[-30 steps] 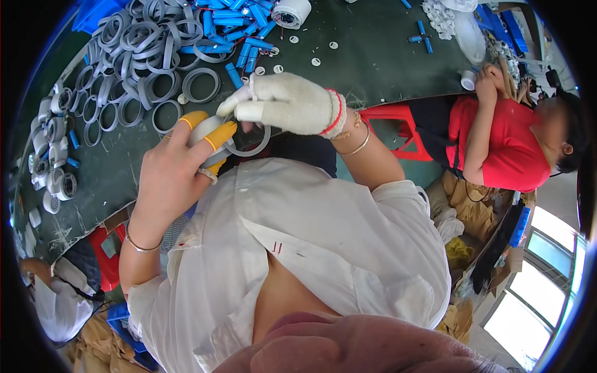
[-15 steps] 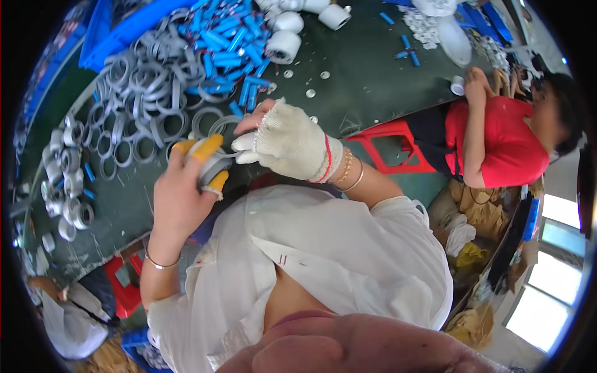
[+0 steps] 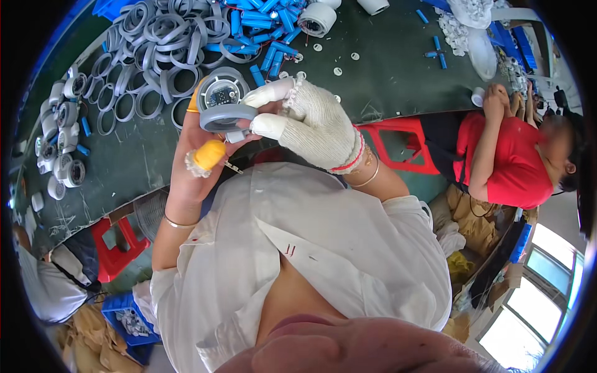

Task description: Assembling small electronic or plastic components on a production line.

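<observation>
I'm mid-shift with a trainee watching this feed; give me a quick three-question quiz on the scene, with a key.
1. What do the fingertips of the right hand touch?
A) a blue cylinder
B) a grey ring
C) a red stool

2. True or false: a circuit board shows inside the round housing held in the left hand.

3. What colour are the cylinders heaped beside the loose rings on the table?

Key: 1. B; 2. True; 3. Blue.

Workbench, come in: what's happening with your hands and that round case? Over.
Left hand holding round case, circuit board showing. Right hand gripping gray ring. In the way: ring hiding case's lower edge. Over.
</observation>
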Demonstrator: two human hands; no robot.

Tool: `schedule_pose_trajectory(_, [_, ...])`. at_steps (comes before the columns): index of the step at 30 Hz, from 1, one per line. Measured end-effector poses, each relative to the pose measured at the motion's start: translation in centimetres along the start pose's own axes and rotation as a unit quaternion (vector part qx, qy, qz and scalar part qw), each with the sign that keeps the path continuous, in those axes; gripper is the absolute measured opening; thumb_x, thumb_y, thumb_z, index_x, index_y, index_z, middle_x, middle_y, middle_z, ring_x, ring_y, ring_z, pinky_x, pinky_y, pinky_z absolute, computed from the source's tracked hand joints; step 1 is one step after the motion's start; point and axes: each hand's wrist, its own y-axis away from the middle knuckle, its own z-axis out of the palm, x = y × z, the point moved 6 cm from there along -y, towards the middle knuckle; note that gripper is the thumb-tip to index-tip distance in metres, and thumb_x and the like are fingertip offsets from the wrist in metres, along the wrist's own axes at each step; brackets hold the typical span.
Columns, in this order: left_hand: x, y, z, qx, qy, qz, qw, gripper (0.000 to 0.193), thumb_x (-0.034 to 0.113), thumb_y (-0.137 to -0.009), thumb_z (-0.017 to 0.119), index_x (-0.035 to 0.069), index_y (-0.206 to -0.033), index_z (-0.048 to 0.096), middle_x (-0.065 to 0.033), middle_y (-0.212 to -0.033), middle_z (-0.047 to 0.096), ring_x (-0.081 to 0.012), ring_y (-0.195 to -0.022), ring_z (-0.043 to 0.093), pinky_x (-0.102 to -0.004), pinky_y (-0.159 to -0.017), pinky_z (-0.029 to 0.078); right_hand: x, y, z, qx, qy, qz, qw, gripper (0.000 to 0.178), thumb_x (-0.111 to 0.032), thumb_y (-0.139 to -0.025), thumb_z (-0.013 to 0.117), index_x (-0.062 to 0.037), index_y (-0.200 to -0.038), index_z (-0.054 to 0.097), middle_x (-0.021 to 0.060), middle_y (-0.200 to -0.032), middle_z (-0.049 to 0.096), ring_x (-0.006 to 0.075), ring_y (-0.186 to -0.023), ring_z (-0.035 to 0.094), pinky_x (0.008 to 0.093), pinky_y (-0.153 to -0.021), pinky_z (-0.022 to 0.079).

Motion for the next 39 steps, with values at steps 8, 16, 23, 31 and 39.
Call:
schedule_pose_trajectory(8, [-0.6,0.7,-1.1,0.031,0.013,0.023,0.999,0.082,0.005,-0.084,0.071,0.015,-0.150,0.024,-0.0115,-0.139,0.045,-0.0315,-0.119,0.055,-0.0492,-0.095,0.052,-0.9,-0.7,-0.1,-0.052,-0.037,0.052,0.997,0.024,-0.010,-0.086,0.057,0.0059,-0.102,0.065,0.0092,-0.088,0.068,0.0119,-0.079,0.064,0.0249,-0.070,0.050])
schedule_pose_trajectory(16, [-1.4,0.9,-3.9,0.011,0.172,-0.041,0.984,0.056,0.038,-0.100,0.041,0.004,-0.143,0.032,-0.0188,-0.140,0.044,-0.0363,-0.118,0.055,-0.0486,-0.099,0.050,0.4,0.5,-6.8,0.177,0.570,-0.187,0.780,0.012,-0.013,-0.081,0.068,-0.0101,-0.092,0.066,0.0084,-0.084,0.064,0.0277,-0.076,0.061,0.0350,-0.067,0.050])
schedule_pose_trajectory(23, [-3.3,0.1,-2.1,0.045,0.282,-0.113,0.952,0.053,0.040,-0.102,0.038,0.001,-0.139,0.038,-0.0192,-0.136,0.048,-0.0341,-0.122,0.053,-0.0486,-0.103,0.045,-0.4,1.7,0.5,0.035,0.546,-0.283,0.788,0.020,-0.025,-0.068,0.069,-0.0213,-0.088,0.069,0.0034,-0.103,0.066,0.0288,-0.095,0.062,0.0421,-0.082,0.050])
schedule_pose_trajectory(31, [-3.7,0.1,-1.1,-0.069,0.348,-0.142,0.924,0.048,0.041,-0.103,0.036,0.009,-0.137,0.042,-0.0119,-0.132,0.051,-0.0259,-0.120,0.053,-0.0405,-0.099,0.046,0.6,1.6,2.4,-0.055,0.467,-0.356,0.808,0.031,-0.026,-0.071,0.078,-0.0187,-0.101,0.072,0.0074,-0.111,0.065,0.0233,-0.100,0.061,0.0358,-0.084,0.048])
schedule_pose_trajectory(39, [1.1,1.5,0.2,0.055,-0.554,0.240,0.795,0.041,0.012,-0.091,0.065,0.004,-0.131,0.057,-0.0093,-0.127,0.055,-0.0156,-0.101,0.059,-0.0267,-0.083,0.049,1.2,0.4,-0.2,0.102,0.376,-0.235,0.890,0.016,-0.021,-0.078,0.074,-0.0068,-0.084,0.071,0.0082,-0.078,0.066,0.0218,-0.070,0.063,0.0319,-0.064,0.047])
